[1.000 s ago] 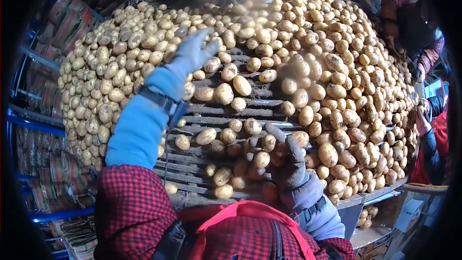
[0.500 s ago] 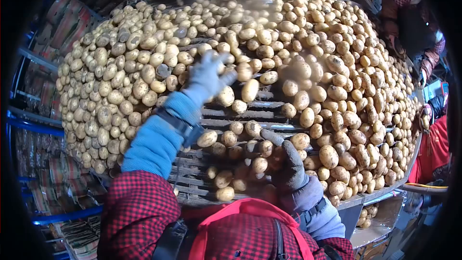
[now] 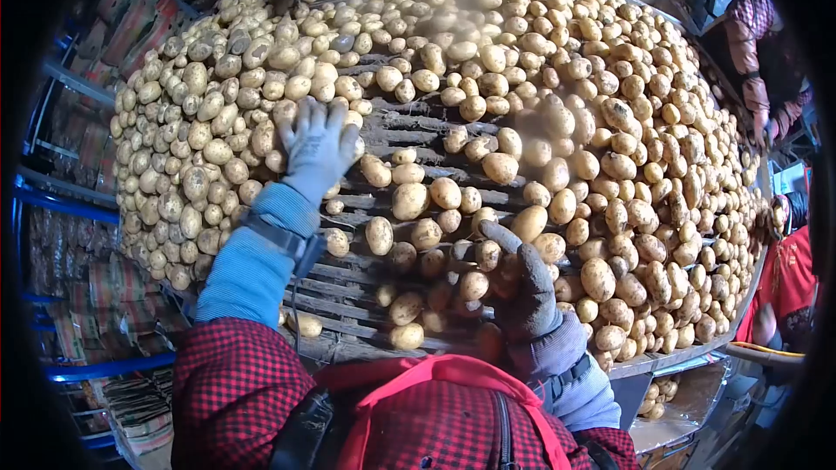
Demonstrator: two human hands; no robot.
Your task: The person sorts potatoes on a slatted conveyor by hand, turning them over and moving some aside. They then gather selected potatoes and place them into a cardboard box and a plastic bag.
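Note:
My left hand [image 3: 318,150], in a grey-blue glove, lies palm down with spread fingers against the pile of pale potatoes [image 3: 209,152] on the left. Just right of it, loose potatoes [image 3: 409,201] rest on a dirty slatted grate [image 3: 335,300]. My right hand [image 3: 529,292], in a dark soiled glove, is half curled at the near side of the grate, fingers apart. A small potato [image 3: 488,255] sits right beside its fingers. Its palm side is partly hidden, and I see no potato gripped in it.
Many potatoes [image 3: 649,209] cover the right side up to the table's rim [image 3: 670,355]. A co-worker [image 3: 753,61] stands at the far right, and a red garment [image 3: 788,274] shows below. Stacked bags [image 3: 122,296] fill racks on the left. A bin with potatoes [image 3: 666,392] is under the rim.
My left hand has moved left, from the middle of the grate to the left pile, baring more slats. Several potatoes have shifted toward me. My right hand has barely moved.

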